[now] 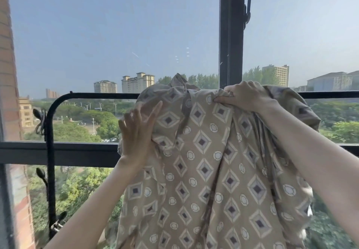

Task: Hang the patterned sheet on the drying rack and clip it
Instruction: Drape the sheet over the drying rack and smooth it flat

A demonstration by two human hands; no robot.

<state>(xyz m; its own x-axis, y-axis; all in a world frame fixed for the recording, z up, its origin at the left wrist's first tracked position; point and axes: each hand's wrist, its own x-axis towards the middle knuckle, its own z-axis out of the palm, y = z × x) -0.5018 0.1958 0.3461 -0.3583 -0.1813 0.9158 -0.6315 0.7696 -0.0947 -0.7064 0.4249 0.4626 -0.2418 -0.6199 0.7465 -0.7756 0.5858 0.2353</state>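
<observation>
Strong, even daylight pours through the large clear glass window pane from a hazy pale-blue sky, leaving the scene bright and backlit. The tan diamond-and-circle patterned sheet is softly lit, with muted shadows in its folds. The thin black metal drying rack bar reads as a dark silhouette. Faint white reflection streaks sit on the glass. The left hand shows slight motion blur at its spread fingers. Wide-angle distortion bows the red brick wall at the left edge, and the distant beige tower blocks look hazy.
</observation>
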